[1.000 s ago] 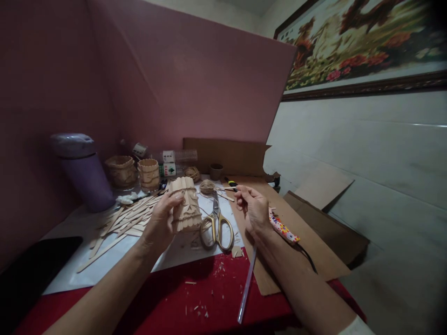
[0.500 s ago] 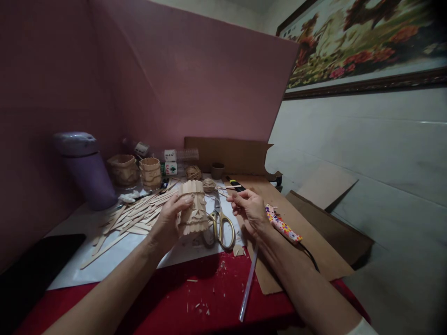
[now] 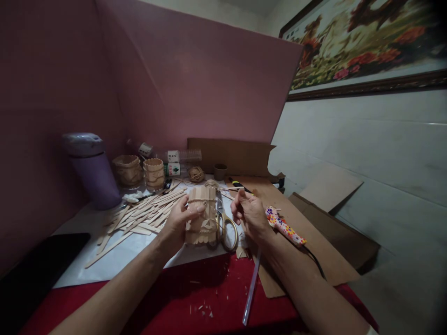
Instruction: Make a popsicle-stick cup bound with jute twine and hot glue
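Observation:
My left hand [image 3: 177, 224] is closed around a small wooden cup [image 3: 201, 225] built of scalloped craft sticks, with cord bands and small leaf-like pieces on its side. To its right my right hand [image 3: 249, 211] is held with the fingers curled and the thumb raised against them; whatever they grip, if anything, cannot be made out. Gold-handled scissors [image 3: 228, 232] lie between the two hands, partly behind the cup. A ball of twine [image 3: 211, 183] shows just above the cup's rim, mostly hidden by it.
Loose craft sticks [image 3: 139, 218] spread over white paper at left. Two finished-looking wooden cups [image 3: 154, 175] stand behind, near a purple bottle [image 3: 93, 172]. A flowered glue gun [image 3: 285, 228] rests on cardboard [image 3: 324, 260] at right, a clear glue stick [image 3: 251, 291] in front.
The cup in my left hand has moved right and slightly down, covering more of the scissors and the twine ball. My right hand has turned, its thumb now pointing up. The view has shifted slightly.

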Demonstrator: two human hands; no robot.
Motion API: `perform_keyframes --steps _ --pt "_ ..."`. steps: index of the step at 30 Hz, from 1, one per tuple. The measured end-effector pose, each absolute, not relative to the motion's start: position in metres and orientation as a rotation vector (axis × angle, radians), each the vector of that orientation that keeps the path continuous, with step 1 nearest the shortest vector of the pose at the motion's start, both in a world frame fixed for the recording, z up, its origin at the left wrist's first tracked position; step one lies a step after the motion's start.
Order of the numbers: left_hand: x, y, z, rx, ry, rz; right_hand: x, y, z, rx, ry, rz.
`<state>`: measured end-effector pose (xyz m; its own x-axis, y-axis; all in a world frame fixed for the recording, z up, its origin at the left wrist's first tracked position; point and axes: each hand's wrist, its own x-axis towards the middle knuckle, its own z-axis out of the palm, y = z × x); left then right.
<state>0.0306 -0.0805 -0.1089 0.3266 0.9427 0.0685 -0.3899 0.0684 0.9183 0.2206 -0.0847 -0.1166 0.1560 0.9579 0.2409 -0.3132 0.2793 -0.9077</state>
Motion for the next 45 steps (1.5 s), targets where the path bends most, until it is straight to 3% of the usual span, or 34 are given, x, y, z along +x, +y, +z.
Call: perform_keyframes --steps 19,45 --pt "0.033 -0.075 -0.119 1.054 0.638 1.125 0.216 -0.089 -0.117 -0.820 -0.921 1.245" --pt "0.026 -0.087 -0.099 0.857 0.612 1.018 0.216 -0.093 -0.114 -0.834 -0.967 1.178"
